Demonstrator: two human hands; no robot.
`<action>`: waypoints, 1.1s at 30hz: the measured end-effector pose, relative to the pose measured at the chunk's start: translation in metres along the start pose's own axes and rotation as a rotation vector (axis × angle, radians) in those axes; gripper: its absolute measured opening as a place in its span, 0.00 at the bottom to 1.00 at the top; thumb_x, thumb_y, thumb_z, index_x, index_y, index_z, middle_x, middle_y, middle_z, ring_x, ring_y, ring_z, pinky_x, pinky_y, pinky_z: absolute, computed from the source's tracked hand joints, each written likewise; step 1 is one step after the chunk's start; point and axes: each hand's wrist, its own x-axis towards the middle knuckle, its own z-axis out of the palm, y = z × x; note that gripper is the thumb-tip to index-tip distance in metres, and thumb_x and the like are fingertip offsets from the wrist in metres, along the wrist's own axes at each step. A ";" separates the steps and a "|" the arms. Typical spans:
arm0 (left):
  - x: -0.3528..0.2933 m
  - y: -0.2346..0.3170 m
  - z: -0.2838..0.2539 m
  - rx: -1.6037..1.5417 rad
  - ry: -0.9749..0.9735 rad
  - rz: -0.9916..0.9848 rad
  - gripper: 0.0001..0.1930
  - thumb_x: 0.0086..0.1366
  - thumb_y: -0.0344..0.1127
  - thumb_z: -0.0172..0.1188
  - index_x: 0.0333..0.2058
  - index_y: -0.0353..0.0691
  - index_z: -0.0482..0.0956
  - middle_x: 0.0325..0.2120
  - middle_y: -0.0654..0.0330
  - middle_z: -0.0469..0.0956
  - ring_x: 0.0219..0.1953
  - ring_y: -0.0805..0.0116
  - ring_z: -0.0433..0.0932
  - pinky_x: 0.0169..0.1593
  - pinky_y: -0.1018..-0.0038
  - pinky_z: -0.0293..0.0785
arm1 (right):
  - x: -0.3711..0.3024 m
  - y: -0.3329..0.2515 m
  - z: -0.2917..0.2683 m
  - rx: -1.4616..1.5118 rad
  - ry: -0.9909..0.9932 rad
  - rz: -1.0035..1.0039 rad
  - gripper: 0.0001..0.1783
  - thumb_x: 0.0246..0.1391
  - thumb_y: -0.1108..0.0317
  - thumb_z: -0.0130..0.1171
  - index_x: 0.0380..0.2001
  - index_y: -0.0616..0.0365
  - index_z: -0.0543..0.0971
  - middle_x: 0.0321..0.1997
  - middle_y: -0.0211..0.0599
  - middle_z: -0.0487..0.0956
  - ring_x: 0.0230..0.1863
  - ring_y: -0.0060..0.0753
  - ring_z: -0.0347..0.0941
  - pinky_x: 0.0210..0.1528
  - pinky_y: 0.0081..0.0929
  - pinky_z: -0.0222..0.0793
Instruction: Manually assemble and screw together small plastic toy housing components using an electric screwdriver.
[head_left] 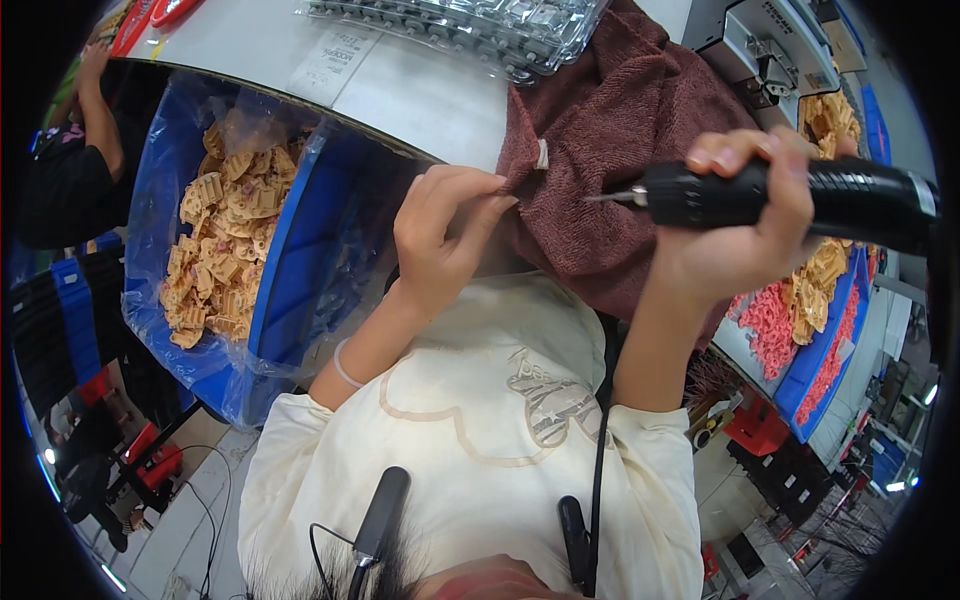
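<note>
My right hand (pixel 745 220) is wrapped round a black electric screwdriver (pixel 715 195), held level over a brown towel (pixel 620 110). Its thin metal bit points left, toward my left hand (pixel 440 225). The thumb and forefinger of that left hand come together in a pinch at the towel's left edge. Whether they grip the cloth or something small, I cannot make out. A small pale tag (pixel 542 154) shows on the towel just beyond those fingertips. The towel covers the table edge in front of me and hangs toward my lap.
To the left, a blue bin (pixel 285 230) lined with clear plastic holds many tan moulded parts (pixel 225 240). A clear plastic tray (pixel 480 30) of grey parts lies at the far side. On the right stand a metal device (pixel 770 55), more tan parts and pink pieces (pixel 768 330). Another person's arm (pixel 98 120) shows far left.
</note>
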 end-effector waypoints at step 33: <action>0.204 -0.035 -0.054 0.693 -0.290 0.329 0.21 0.70 0.43 0.53 0.59 0.42 0.72 0.58 0.53 0.71 0.60 0.57 0.68 0.62 0.65 0.63 | 0.026 -0.043 -0.133 -0.682 0.235 0.383 0.46 0.52 0.84 0.56 0.70 0.50 0.50 0.49 0.43 0.71 0.42 0.32 0.74 0.40 0.27 0.75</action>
